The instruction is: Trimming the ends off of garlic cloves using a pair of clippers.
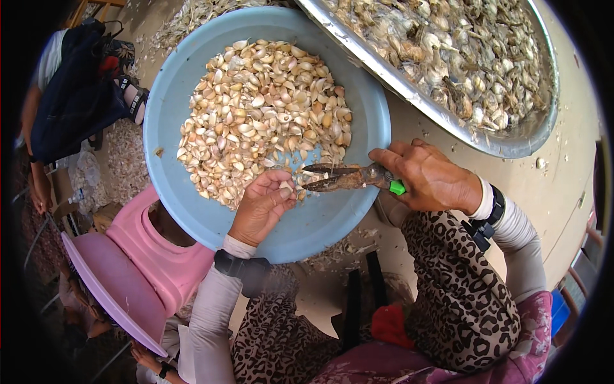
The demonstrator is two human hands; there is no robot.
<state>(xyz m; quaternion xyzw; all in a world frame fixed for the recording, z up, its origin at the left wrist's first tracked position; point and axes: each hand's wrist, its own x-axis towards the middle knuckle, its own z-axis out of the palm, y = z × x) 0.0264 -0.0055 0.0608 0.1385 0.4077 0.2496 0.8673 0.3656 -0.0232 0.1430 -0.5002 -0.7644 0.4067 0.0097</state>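
Observation:
My left hand (258, 210) is over the near side of a light blue basin (165, 168), fingers pinched around a pale garlic clove (285, 186). My right hand (430, 174) grips garden-type shears (342, 177) with worn, dirty blades and a bit of green on the handle. The blades are spread apart and point left, their tips close to the clove and my left fingers. Below them in the basin lies a wide heap of loose garlic cloves (262, 112). Part of the blue bottom shows near the shears.
A large metal pan (537, 144) full of unpeeled garlic bulbs (467, 61) stands at the far right. On the left are a pink plastic stool (150, 246) and a seated person (77, 96). Papery garlic skins (198, 22) litter the floor. Another person's hand (146, 358) shows at lower left.

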